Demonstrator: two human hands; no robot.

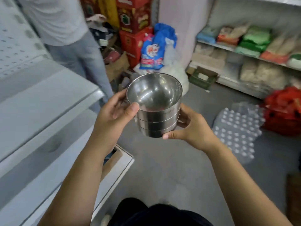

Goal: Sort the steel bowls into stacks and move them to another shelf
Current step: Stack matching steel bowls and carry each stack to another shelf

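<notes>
At centre, nested stack of steel bowls (pixel 160 121), held in the air over the grey floor (pixel 162 168), mouth tipped toward the camera. Top bowl bare inside, only reflections. Clasped at 9 o'clock by the left hand (pixel 114 113), thumb on the rim, fingers curled round the far side. Clasped at 4 o'clock by the right hand (pixel 189 128), thumb along the base, fingers wrapped behind.

At 9 o'clock from the stack, white shelf (pixel 48 103), close by. At 2 o'clock, second shelf (pixel 228 48) loaded with packets (pixel 254 39) in green, orange and pale wrappers. At 12 o'clock, red cartons (pixel 133 22) piled up, blue bag (pixel 153 51) leaning at their foot. At 3 o'clock, wrapped bottle pack (pixel 236 131) on the floor, red bag (pixel 283 111) just beyond. At 11 o'clock, person (pixel 57 18) in white shirt.
</notes>
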